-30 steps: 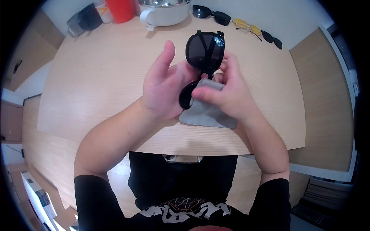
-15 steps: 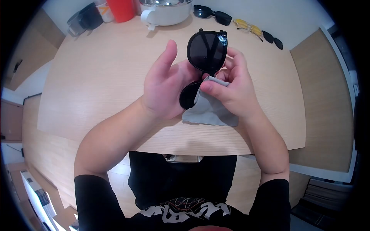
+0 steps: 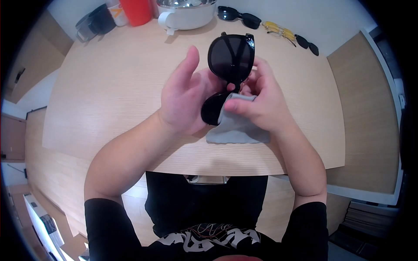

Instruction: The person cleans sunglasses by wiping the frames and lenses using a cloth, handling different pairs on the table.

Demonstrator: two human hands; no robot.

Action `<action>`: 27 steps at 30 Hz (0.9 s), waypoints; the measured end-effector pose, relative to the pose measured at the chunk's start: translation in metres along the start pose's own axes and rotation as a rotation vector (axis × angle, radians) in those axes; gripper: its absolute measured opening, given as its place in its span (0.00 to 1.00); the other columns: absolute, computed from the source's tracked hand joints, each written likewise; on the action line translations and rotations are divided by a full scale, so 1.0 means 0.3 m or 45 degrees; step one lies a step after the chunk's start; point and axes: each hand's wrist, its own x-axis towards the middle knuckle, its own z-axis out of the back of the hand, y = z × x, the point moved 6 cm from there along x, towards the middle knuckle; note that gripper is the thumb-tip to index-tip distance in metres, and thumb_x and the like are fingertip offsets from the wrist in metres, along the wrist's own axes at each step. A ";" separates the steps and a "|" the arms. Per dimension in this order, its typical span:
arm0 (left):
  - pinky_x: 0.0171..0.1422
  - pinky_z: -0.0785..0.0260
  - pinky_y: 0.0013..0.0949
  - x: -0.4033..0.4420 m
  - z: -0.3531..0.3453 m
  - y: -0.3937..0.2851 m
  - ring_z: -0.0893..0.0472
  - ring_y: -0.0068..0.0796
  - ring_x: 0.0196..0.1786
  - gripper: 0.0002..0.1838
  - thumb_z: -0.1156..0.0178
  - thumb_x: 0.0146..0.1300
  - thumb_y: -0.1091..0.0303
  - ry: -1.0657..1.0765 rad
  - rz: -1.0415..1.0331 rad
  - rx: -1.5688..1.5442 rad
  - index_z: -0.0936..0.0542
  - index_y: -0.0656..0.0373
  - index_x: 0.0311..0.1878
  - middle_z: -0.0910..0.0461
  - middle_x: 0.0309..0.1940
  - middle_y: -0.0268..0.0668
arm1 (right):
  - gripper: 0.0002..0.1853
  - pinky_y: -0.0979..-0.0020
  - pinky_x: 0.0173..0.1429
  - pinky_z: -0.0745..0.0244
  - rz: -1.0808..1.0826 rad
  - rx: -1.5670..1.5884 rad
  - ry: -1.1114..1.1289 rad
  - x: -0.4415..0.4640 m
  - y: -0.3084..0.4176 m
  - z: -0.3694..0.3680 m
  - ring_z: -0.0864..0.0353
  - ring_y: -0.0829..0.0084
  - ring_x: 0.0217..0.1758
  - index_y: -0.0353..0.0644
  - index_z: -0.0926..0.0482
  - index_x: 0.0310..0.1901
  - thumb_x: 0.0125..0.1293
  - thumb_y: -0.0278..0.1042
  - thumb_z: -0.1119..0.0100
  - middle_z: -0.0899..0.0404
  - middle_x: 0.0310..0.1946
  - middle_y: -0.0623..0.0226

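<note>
A pair of black sunglasses (image 3: 230,56) is held on end above the table, one dark lens above the other. My left hand (image 3: 185,98) cradles it from behind, its thumb raised and apart, its fingers mostly hidden behind the frame. A grey cleaning cloth (image 3: 241,128) is pinched in my right hand (image 3: 263,102). The right thumb presses the cloth against the lower lens, covering part of it, while the other fingers curl behind near the nose bridge. The cloth's lower edge hangs down over the wooden table (image 3: 117,87).
Along the back wall lie black sunglasses (image 3: 239,17), yellow-lensed glasses (image 3: 279,31) and smaller dark lenses (image 3: 307,45). A white pot with a metal inside (image 3: 187,17), a red container (image 3: 136,11) and a dark mug (image 3: 102,19) stand at the back left. A wooden side panel (image 3: 363,113) borders the right.
The sunglasses have shifted slightly left and turned a little. My right thumb and the cloth's top edge have slid a little downward on the lower lens.
</note>
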 end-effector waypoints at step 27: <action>0.64 0.37 0.34 -0.007 -0.013 0.007 0.28 0.32 0.54 0.47 0.67 0.65 0.25 -0.138 0.000 0.046 0.31 0.62 0.66 0.27 0.50 0.38 | 0.51 0.75 0.47 0.31 0.144 0.044 0.063 -0.004 0.012 -0.014 0.29 0.80 0.41 0.41 0.40 0.66 0.42 0.34 0.16 0.23 0.44 0.68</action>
